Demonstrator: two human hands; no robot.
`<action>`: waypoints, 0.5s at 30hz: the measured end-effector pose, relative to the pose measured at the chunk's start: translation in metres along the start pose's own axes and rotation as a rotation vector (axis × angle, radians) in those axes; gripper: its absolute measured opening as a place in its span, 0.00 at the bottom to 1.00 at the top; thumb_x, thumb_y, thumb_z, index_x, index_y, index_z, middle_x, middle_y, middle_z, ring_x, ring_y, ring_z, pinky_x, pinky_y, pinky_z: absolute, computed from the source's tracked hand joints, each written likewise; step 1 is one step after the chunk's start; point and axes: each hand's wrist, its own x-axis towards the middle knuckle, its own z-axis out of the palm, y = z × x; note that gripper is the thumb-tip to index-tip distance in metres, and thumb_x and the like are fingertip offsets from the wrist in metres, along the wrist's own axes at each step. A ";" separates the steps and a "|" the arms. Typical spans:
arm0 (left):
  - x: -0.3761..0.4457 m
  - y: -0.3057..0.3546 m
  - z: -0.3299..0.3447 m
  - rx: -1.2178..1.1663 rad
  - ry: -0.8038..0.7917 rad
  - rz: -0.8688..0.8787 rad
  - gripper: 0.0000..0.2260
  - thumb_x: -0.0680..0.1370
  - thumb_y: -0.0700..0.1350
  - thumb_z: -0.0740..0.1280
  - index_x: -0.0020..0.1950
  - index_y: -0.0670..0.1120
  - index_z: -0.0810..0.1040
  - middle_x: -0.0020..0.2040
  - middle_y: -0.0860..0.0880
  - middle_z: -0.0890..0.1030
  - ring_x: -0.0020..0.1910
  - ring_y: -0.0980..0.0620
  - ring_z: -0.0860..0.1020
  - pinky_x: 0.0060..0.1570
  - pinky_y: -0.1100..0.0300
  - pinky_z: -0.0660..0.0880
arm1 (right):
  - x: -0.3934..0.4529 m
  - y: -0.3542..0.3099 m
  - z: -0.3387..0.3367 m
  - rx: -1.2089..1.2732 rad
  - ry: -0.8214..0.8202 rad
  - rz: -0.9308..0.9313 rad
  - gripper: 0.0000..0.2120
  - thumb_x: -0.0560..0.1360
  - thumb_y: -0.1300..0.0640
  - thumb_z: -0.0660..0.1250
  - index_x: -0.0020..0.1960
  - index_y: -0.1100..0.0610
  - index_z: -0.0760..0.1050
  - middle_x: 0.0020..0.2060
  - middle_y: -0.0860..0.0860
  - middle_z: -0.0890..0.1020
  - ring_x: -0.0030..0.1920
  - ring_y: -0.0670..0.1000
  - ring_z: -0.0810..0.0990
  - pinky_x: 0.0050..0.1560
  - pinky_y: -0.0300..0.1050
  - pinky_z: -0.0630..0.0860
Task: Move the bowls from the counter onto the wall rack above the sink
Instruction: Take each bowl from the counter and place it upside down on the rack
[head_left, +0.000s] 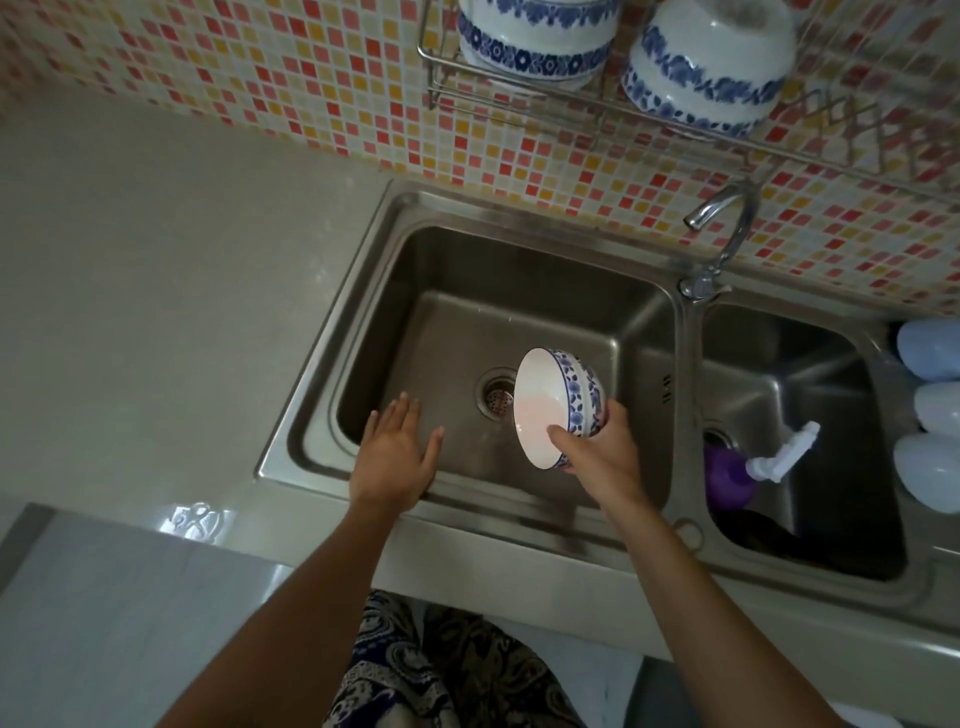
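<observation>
My right hand grips a white bowl with a blue flower band, tilted on its side over the left sink basin, its opening facing left. My left hand hovers flat with fingers spread over the basin's front left edge, holding nothing. On the wire wall rack at the top, upside-down bowls of the same pattern rest: a stack on the left and one bowl to its right.
A double steel sink has a curved faucet between the basins. The right basin holds a purple bottle with a white pump. Pale blue upturned items stand at the far right. Grey counter stretches left.
</observation>
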 end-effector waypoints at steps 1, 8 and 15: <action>0.000 0.000 0.000 -0.004 -0.001 0.001 0.29 0.80 0.60 0.48 0.76 0.44 0.58 0.76 0.45 0.60 0.76 0.50 0.57 0.75 0.53 0.49 | -0.001 -0.001 0.001 -0.064 0.009 -0.037 0.30 0.63 0.56 0.78 0.60 0.50 0.68 0.52 0.48 0.78 0.48 0.49 0.79 0.46 0.49 0.82; 0.000 -0.003 0.004 -0.018 0.023 0.002 0.31 0.79 0.62 0.46 0.75 0.43 0.60 0.75 0.44 0.64 0.74 0.49 0.61 0.75 0.52 0.53 | -0.006 -0.008 0.014 -0.343 0.040 -0.207 0.38 0.60 0.52 0.77 0.66 0.52 0.65 0.53 0.50 0.78 0.47 0.51 0.79 0.45 0.48 0.80; 0.000 -0.007 0.006 -0.025 0.016 0.012 0.29 0.80 0.59 0.49 0.75 0.43 0.60 0.73 0.43 0.66 0.73 0.48 0.64 0.74 0.52 0.56 | -0.018 -0.011 0.025 -0.743 0.115 -0.375 0.42 0.64 0.51 0.77 0.71 0.57 0.60 0.63 0.55 0.73 0.62 0.58 0.71 0.54 0.53 0.75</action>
